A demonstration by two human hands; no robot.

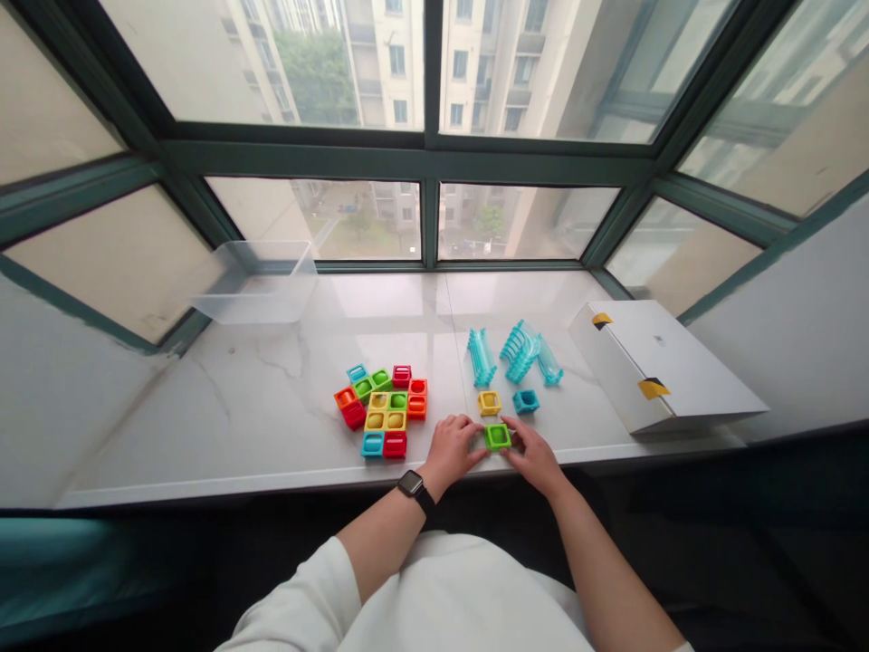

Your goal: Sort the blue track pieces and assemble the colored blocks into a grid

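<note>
Green block [498, 437] between my two hands, near the front edge of the sill [272, 426].
My left hand [456, 448] pinches its left side and my right hand [535, 457] its right, so my grip is closed on it; my fingers cover parts of its sides, and I cannot tell whether its underside touches the sill. Just beyond it sits a yellow block [489, 404], with a blue block [525, 402] to the right. Behind them lie see-through tracks [482, 359], the right-hand ones overlapping, their outlines hard to separate. Left of my hands, coloured blocks [377, 420] cluster together. The clear bin [258, 309] is faint against the window; my left sleeve [299, 593] is cut off below.
</note>
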